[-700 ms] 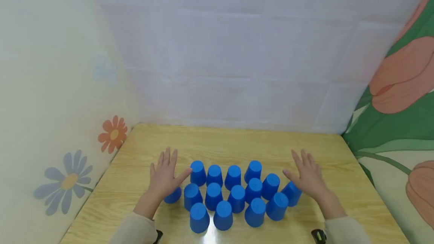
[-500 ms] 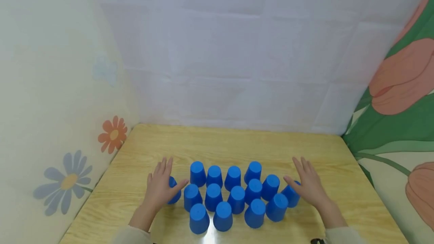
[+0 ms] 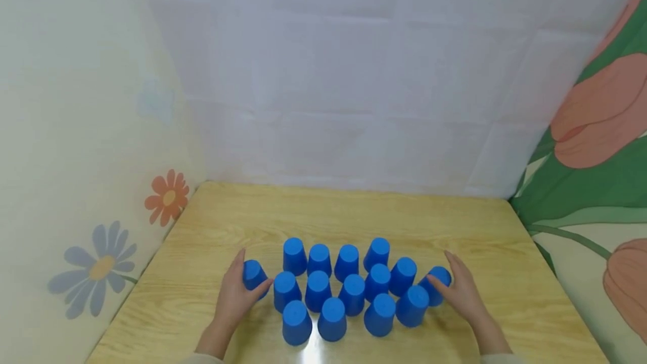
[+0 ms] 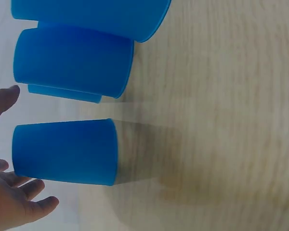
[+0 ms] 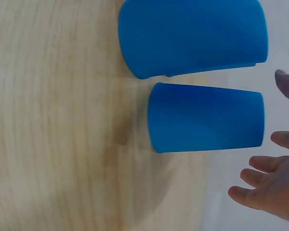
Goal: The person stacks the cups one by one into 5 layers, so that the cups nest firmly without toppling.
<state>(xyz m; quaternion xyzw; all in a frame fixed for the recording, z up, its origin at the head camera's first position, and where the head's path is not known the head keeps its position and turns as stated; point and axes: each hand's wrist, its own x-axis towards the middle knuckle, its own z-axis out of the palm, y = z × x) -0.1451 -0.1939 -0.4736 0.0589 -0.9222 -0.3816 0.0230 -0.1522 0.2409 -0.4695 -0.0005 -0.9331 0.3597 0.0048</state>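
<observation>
Upside-down on the table, a blue cup (image 3: pixel 253 275) stands at the left end of a group of blue cups. My left hand (image 3: pixel 235 291) is around it, thumb on the near right side and fingers on the left. In the left wrist view the thumb is apart from this cup (image 4: pixel 65 152), and the fingers lie close to its side; contact is unclear. At the group's right end is another upturned blue cup (image 3: pixel 440 278). My right hand (image 3: pixel 463 291) surrounds it with spread thumb and fingers, which in the right wrist view stand off the cup (image 5: pixel 207 118).
Several more upturned blue cups (image 3: pixel 318 292) stand close together between my hands on the wooden table (image 3: pixel 354 215). A white sheet (image 3: pixel 328 100) hangs behind the table. Flower-decorated walls (image 3: pixel 76 145) rise at both sides.
Both hands have come down and back toward me, lowering around the two end cups. The left end cup shows more now. The cups keep their places.
</observation>
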